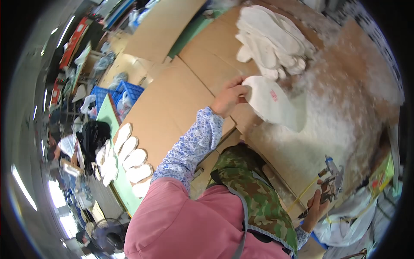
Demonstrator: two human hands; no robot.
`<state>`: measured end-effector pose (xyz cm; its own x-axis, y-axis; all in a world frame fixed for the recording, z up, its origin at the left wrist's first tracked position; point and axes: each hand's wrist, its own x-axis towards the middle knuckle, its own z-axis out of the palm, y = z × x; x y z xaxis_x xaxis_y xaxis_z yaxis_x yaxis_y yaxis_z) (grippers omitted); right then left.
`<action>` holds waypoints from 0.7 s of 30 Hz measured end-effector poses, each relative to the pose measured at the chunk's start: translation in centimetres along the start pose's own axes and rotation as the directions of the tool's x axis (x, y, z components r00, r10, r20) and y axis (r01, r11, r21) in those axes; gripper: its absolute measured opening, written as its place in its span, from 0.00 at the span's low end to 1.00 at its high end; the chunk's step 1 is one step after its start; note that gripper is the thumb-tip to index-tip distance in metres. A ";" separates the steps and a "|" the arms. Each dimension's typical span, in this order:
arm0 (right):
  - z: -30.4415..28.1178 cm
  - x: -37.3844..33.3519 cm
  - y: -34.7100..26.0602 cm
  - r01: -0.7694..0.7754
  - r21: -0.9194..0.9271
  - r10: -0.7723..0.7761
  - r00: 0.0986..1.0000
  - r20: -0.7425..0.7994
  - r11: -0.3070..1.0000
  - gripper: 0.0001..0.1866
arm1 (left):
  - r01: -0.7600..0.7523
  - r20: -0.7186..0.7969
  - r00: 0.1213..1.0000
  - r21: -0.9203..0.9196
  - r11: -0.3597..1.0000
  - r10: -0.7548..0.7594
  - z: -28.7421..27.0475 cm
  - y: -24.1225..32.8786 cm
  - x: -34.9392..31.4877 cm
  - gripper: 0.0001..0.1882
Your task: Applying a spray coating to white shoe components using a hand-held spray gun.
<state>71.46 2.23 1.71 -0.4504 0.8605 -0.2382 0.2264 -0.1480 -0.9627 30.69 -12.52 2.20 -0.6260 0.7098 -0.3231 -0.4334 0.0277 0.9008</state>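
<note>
My left hand [229, 97] pinches the edge of a white, sole-shaped insole [268, 102] with a small red print on it. The insole hangs over a cardboard surface [252, 126] coated with pale fluff. Low on the right, my right hand [316, 209] is wrapped round the grip of a metal spray gun [330, 183] with a blue fitting on top. A yellow hose [307, 190] runs near the gun. Beyond my left hand lies a pile of similar white insoles [269, 36], stacked loosely.
At the left, more white insoles [136, 158] lie side by side along a green board [126, 190]. Blue crates [131, 91] with plastic bags stand farther off. White plastic sacks [345, 228] bulge at the lower right. A fan [108, 233] and other people show at the far left.
</note>
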 end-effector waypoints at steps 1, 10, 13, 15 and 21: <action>-0.7 0.2 -0.4 -0.076 -0.037 0.077 0.997 0.009 0.996 0.19 | -0.021 -0.072 0.997 0.011 1.000 0.022 -1.3 0.4 -0.5 0.20; 5.5 0.7 -1.7 -0.061 -0.212 0.078 0.995 0.069 0.975 0.21 | -0.197 -0.555 0.822 -0.071 0.978 0.126 -29.7 -2.6 0.9 0.19; 8.0 0.6 -2.7 -0.015 -0.281 0.032 0.998 0.058 0.960 0.17 | -0.233 -0.658 0.747 -0.129 0.964 0.093 -36.8 -4.7 0.9 0.20; 9.7 0.7 -3.1 -0.050 -0.321 0.077 0.994 0.072 0.946 0.17 | -0.269 -0.692 0.715 -0.140 0.953 0.100 -40.4 -5.4 1.3 0.20; 13.1 0.8 -3.5 -0.114 -0.385 0.166 0.981 0.104 0.916 0.15 | -0.365 -0.803 0.587 -0.151 0.919 0.101 -46.8 -5.8 2.8 0.24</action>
<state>58.94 -2.93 3.24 -0.4943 0.7684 -0.4064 0.5913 -0.0455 -0.8051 1.10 -43.63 -17.51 -0.9319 -0.1457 -0.3321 -0.2680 -0.3401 0.9014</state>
